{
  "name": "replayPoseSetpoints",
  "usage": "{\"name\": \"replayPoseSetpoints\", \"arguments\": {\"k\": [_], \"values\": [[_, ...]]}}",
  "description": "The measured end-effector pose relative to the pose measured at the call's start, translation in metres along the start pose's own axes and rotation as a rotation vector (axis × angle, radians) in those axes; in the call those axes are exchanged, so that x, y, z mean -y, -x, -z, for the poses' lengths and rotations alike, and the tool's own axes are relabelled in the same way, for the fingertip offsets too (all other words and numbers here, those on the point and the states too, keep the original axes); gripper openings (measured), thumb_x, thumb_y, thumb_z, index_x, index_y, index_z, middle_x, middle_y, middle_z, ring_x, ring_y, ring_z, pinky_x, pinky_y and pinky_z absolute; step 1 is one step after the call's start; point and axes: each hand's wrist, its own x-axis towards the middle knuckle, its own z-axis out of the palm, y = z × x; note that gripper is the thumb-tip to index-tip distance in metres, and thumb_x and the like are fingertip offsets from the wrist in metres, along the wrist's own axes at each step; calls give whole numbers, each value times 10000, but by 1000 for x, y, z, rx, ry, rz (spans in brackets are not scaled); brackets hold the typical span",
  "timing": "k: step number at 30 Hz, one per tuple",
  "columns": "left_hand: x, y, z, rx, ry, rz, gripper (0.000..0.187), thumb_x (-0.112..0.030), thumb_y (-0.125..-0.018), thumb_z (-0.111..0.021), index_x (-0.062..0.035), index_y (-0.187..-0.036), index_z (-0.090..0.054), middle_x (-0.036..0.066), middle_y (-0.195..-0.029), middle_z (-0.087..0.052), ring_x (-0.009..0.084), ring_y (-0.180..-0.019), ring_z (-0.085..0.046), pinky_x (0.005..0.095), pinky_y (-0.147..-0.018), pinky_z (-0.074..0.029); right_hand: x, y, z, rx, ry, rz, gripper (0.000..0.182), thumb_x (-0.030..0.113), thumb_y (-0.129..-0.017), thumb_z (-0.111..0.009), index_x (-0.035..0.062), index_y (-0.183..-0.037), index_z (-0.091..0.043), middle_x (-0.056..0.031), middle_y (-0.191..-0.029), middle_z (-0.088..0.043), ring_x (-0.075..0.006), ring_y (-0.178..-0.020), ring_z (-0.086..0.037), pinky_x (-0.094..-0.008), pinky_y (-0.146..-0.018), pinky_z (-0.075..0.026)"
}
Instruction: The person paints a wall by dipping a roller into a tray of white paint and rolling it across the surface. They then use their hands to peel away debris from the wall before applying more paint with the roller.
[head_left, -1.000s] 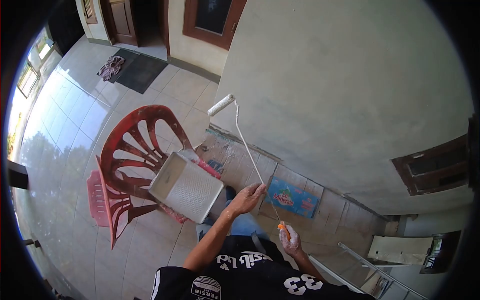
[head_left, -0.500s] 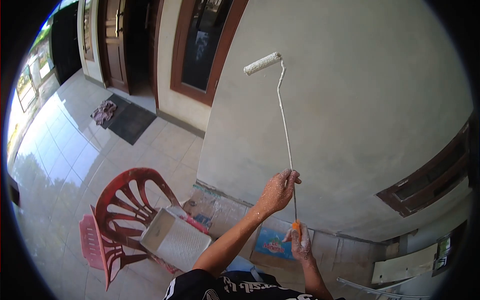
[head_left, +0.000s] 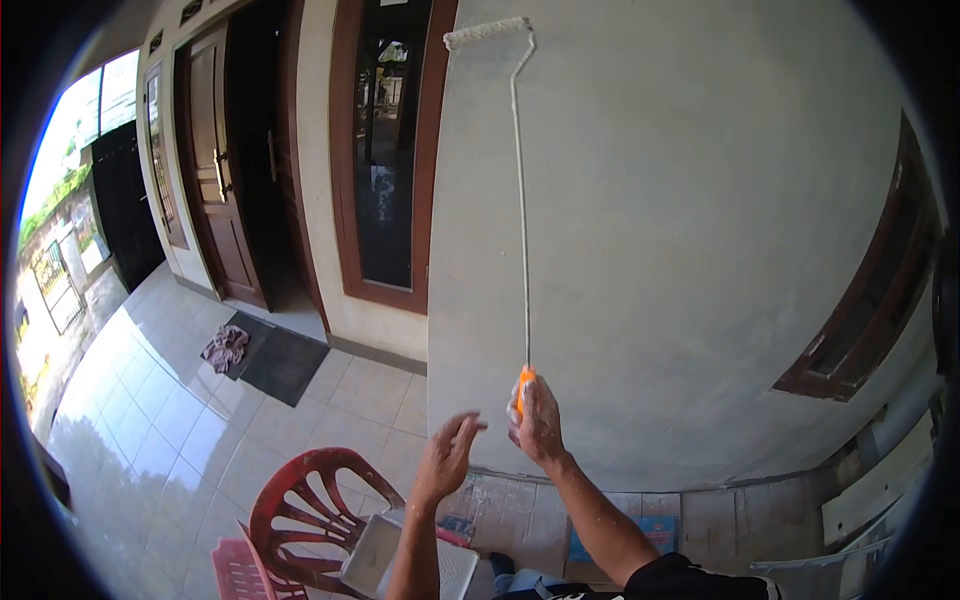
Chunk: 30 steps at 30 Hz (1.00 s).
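Far left: tiled porch floor (head_left: 160, 420), dark doormat (head_left: 285, 365) with a crumpled rag (head_left: 226, 348) at its edge, before a brown wooden door (head_left: 225, 170). Lower down, a red plastic chair (head_left: 305, 500) carrying a white paint tray (head_left: 385, 560); tray mostly cut off by the frame edge, contents impossible to tell from here.

Next, left hand (head_left: 445, 462): raised, fingers spread and loosely curled, holding nothing, apart from the pole and just left of the right hand. Beside it, right hand (head_left: 537, 420): closed round the orange grip (head_left: 523, 385) at the bottom of the paint roller (head_left: 490, 32).

Long axis of the roller pole (head_left: 520, 200): near vertical, rising straight from the right hand, with the roller sleeve at the top, lying crosswise against the upper part of the grey-white wall (head_left: 680, 200), close to its left corner. Right hand on the tool; left hand the nearer free one, below the bare pole.

At the wall's foot: flattened cardboard (head_left: 520, 505) and a blue printed carton (head_left: 655, 530). Far right: dark window frame (head_left: 860, 310).
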Motion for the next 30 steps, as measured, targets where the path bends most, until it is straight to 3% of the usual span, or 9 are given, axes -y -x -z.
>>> {"name": "replayPoseSetpoints", "arguments": {"k": [2,4,7,8,9,10,15,24,30], "values": [[44,38,20,16,-1,113,422,-306,-1004,-446,51,-1184,-579,140,-984,-701,213,-992,-641,323,-854,-475,43,-29,-21,-11,-215,-93,405,527,-991,-374,136,-896,-420,39,-594,-382,-42,-389,-315,-203,-350,-309],[91,86,37,-7,-31,277,400,-298,-992,-452,54,-1100,-609,167,-949,-702,257,-921,-662,333,-832,-493,64,-61,-33,-23,-222,-58,407,526,-994,-365,138,-883,-411,41,-592,-382,-42,-390,-312,-207,-352,-310],[185,176,64,-56,-53,448,418,-342,-980,-467,35,-1067,-623,134,-906,-711,189,-791,-678,299,-636,-503,84,-99,-47,-50,-235,-35,417,533,-995,-356,139,-865,-400,42,-586,-380,-41,-390,-317,-210,-353,-312],[222,223,75,-58,-29,425,471,-383,-976,-509,3,-1234,-587,203,-1034,-685,269,-848,-675,393,-731,-524,84,-107,-52,-57,-239,-31,422,537,-994,-354,139,-859,-397,42,-584,-380,-40,-390,-320,-210,-352,-313],[270,265,80,-135,55,525,438,-372,-986,-491,26,-1104,-632,175,-959,-690,253,-826,-670,392,-718,-521,80,-111,-58,-62,-259,-43,427,542,-992,-352,140,-857,-397,42,-583,-380,-40,-390,-323,-211,-352,-313],[304,302,91,-100,-83,548,484,-441,-975,-485,0,-1143,-593,154,-996,-684,248,-812,-661,384,-690,-518,73,-112,-64,-67,-279,-60,432,548,-991,-349,141,-854,-397,42,-582,-380,-41,-390,-327,-212,-351,-314],[300,303,106,-171,-1,841,486,-444,-974,-484,-2,-1147,-590,154,-998,-683,248,-814,-661,383,-690,-517,0,-62,-103,-109,-293,-122,465,585,-977,-339,143,-848,-406,45,-564,-371,-44,-368,-325,-222,-326,-306],[293,291,112,-184,58,876,490,-449,-973,-484,-5,-1152,-586,152,-1003,-682,247,-817,-660,383,-691,-517,74,-119,-99,-93,-351,-125,515,645,-947,-346,149,-820,-397,52,-563,-357,-37,-386,-311,-200,-349,-301],[291,298,115,-184,71,884,492,-452,-972,-484,-6,-1156,-583,151,-1006,-682,247,-819,-659,383,-691,-516,-32,-31,-130,-161,-331,-193,501,632,-950,-359,156,-802,-397,50,-565,-356,-42,-384,-318,-210,-340,-303]]}}
